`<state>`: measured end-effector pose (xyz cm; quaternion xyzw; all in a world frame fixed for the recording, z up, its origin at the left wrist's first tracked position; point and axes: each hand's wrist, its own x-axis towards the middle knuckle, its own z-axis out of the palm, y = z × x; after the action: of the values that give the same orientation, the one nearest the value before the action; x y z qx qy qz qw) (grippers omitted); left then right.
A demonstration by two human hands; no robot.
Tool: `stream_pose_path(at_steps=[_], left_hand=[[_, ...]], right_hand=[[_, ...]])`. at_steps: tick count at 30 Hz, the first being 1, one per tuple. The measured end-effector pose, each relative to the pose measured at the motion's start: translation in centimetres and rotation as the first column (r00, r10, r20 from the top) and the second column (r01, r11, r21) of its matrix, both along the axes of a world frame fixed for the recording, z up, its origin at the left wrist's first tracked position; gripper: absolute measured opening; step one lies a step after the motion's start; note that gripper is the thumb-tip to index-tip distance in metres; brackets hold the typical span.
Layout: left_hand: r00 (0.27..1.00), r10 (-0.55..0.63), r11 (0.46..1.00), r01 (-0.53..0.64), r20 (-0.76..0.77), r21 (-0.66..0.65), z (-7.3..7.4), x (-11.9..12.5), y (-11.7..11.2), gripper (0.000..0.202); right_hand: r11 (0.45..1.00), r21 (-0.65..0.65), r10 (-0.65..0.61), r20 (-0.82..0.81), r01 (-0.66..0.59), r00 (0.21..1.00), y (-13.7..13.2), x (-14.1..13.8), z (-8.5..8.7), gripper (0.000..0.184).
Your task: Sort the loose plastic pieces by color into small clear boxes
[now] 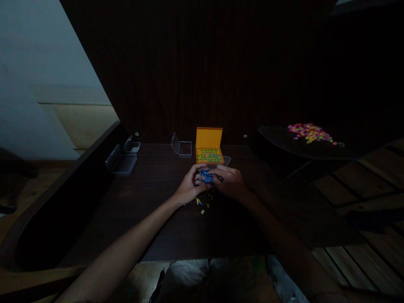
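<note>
"Dark surface (132,219): locate the clear case (208,183) of blue pieces (207,176)."
"Centre; open yellow box (209,138) at its twelve o'clock."
"Fingers?"
"Left hand (192,184): half-curled around its nine-o'clock side. Right hand (232,180): bent over three o'clock; grip cannot be told."

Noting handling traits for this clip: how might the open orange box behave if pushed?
The orange box looks stiff, with a straight-edged raised lid. It would probably slide rather than tip, its base lying flat on the table. The many small green pieces inside, if loose, might shift.
</note>
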<state>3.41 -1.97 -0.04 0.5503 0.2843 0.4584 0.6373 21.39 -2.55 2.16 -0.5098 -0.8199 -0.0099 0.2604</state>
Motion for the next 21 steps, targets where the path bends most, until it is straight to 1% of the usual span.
stream_pose_path(at_steps=[5, 10, 13, 16, 18, 21], left_hand=[[1.000, 0.000, 1.000, 0.000, 0.002, -0.001, 0.06, 0.02, 0.00, 0.062], [1.000, 0.018, 1.000, -0.018, -0.009, 0.002, 0.21, -0.02, -0.03, 0.062], [1.000, 0.027, 1.000, -0.027, -0.004, 0.001, 0.34, -0.14, 0.05, 0.061], [0.999, 0.050, 0.999, -0.051, -0.016, -0.006, 0.39, -0.32, 0.28, 0.062], [0.997, 0.073, 0.997, -0.073, -0.017, -0.013, 0.40, -0.47, 0.52, 0.063], [0.995, 0.102, 0.995, -0.102, 0.001, -0.019, 0.44, -0.71, 0.92, 0.065]], right_hand=[[1.000, 0.004, -0.016, 0.025, 0.016, 1.000, -0.06, -0.09, -0.09, 0.028], [1.000, 0.000, -0.003, -0.049, 0.003, 0.999, -0.18, -0.04, 0.47, 0.032], [1.000, 0.022, 0.010, -0.109, -0.008, 0.994, -0.20, 0.07, 0.73, 0.030], [0.998, 0.065, 0.027, -0.196, -0.014, 0.980, -0.13, 0.20, 0.82, 0.029], [0.993, 0.115, 0.050, -0.259, -0.020, 0.965, -0.07, 0.23, 0.82, 0.028], [0.976, 0.208, 0.121, -0.306, -0.058, 0.944, -0.08, 0.16, 0.64, 0.025]])
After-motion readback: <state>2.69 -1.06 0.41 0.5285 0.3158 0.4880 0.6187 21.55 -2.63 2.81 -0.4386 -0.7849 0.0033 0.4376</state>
